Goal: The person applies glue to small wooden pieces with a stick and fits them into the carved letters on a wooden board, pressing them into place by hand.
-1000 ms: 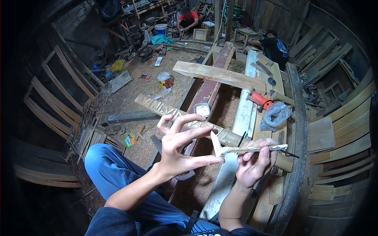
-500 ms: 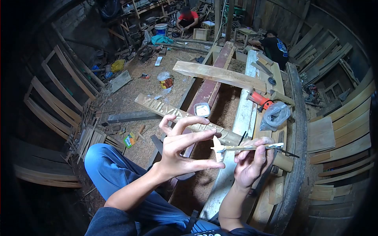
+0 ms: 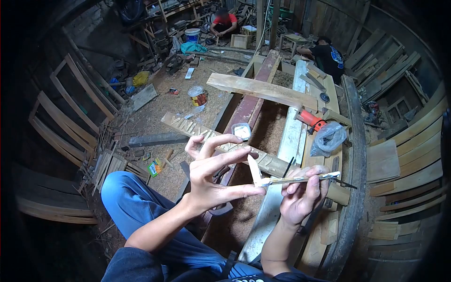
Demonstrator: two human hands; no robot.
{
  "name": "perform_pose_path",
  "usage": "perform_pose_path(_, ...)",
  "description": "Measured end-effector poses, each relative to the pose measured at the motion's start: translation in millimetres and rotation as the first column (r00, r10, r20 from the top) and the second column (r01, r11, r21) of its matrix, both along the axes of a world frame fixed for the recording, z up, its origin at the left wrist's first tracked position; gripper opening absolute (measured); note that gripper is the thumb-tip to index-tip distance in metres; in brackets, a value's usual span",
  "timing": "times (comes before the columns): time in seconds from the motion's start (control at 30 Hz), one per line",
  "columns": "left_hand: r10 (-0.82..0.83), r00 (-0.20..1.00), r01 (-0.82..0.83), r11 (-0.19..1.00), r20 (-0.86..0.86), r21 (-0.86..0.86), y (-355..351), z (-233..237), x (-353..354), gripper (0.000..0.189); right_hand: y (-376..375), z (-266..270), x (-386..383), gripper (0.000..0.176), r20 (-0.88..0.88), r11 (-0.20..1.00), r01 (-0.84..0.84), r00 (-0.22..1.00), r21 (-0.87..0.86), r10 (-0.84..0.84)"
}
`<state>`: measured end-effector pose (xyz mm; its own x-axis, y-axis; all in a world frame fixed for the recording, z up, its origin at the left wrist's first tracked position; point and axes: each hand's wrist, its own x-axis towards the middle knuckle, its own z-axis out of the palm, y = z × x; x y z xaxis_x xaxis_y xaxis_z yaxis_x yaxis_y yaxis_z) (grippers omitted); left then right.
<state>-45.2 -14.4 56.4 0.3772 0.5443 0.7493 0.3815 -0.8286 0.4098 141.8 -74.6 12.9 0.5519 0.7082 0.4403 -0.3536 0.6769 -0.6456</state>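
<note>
Between the thumb and a fingertip of my left hand is a small pale wood piece, held upright. My right hand pinches a thin stick smeared with white paste. The stick's left end touches the lower part of the wood piece, near my left thumb tip. Behind my hands a long board carries several small wood pieces in a row. A small plastic tub with white paste sits just beyond that board.
An orange power tool and a clear plastic bag lie on the bench at right. A curved plank crosses the bench. A can stands on the floor. Two people crouch at the back.
The small wood piece has turned in my left fingers, and the stick's tip has moved lower along it. My left hand has shifted slightly left.
</note>
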Motion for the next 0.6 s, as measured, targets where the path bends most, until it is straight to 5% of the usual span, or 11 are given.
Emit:
perform_pose_path(0.53,-0.033,0.999,0.034,0.999,0.013,-0.003,-7.1,4.7,1.5,0.075,-0.2,4.6,-6.6,0.022,-0.001,0.999,0.016,1.0,-0.034,-0.016)
perform_pose_path(0.6,-0.053,0.998,0.054,0.998,-0.033,0.034,-4.1,4.5,0.6,0.088,-1.0,1.3,-6.3,0.024,-0.009,0.998,0.05,0.999,-0.04,-0.05)
